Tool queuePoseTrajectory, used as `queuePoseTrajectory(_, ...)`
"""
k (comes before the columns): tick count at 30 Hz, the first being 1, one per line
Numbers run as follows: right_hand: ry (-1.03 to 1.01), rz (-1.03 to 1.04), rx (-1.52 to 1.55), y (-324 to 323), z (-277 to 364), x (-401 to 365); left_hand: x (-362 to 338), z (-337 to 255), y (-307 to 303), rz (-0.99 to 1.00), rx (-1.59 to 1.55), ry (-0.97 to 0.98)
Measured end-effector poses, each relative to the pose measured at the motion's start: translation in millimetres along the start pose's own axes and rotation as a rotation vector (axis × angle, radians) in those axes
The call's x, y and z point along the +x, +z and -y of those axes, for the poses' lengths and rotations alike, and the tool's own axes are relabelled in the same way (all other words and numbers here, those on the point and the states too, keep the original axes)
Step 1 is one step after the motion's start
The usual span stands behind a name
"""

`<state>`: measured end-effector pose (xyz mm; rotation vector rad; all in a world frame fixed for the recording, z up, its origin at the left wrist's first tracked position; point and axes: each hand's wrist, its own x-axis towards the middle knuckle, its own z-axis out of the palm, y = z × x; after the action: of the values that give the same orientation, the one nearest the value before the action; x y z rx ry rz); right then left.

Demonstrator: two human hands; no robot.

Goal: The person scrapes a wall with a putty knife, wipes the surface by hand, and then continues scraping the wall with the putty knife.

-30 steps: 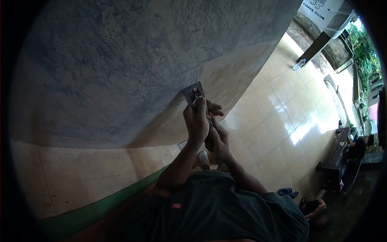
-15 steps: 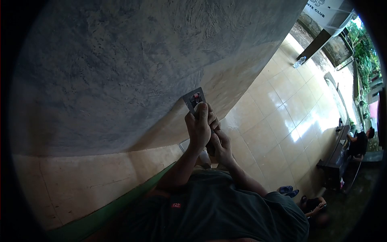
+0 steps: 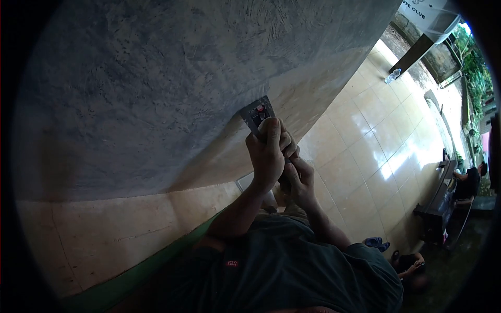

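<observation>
Both of my hands are closed on a scraper with a flat, dark grey blade [image 3: 249,113] that carries a small red and black marking. My left hand [image 3: 267,156] grips it near the blade, thumb laid along the top. Lower down and to the right, my right hand [image 3: 301,180] is wrapped round the handle. The blade's far edge meets or nearly meets the wall [image 3: 156,94], close to where its rough grey coat gives way to bare cream. My fingers hide most of the handle.
A cream lower wall [image 3: 120,224] with a green edge runs at left. Glossy floor tiles [image 3: 360,151] spread to the right, with a plastic bottle [image 3: 392,76] and blue sandals [image 3: 377,243]. People sit near a dark bench [image 3: 436,211]. A printed banner [image 3: 430,18] hangs at top right.
My two hands and the scraper have moved up and to the right in view, with the blade still at the wall. The grip looks the same.
</observation>
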<state>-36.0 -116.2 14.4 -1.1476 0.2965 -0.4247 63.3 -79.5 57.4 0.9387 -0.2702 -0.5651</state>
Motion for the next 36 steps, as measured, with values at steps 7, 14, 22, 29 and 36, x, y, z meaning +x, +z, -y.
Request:
queuePoseTrajectory(7,0.059,-0.033,-0.107,-13.6,-11.0,-7.9,2.3,13.3,-10.2,-0.086,-0.048,-0.143)
queuePoseTrajectory(14,0.082,-0.047,-0.161,-22.3,-3.8,-5.1,6.0,18.5,-2.9,-0.124,-0.089,-0.097)
queuePoseTrajectory(22,0.065,-0.076,-0.169,-21.6,-14.2,1.6,13.8,16.1,-2.4,-0.093,-0.037,-0.092)
queuePoseTrajectory(29,0.084,-0.069,-0.145,-17.0,-24.9,-8.6,5.4,22.1,-12.5,-0.126,-0.011,-0.136)
queuePoseTrajectory(36,0.031,-0.058,-0.068,-17.2,-21.6,0.1,9.7,19.1,-4.9,-0.116,-0.004,-0.093)
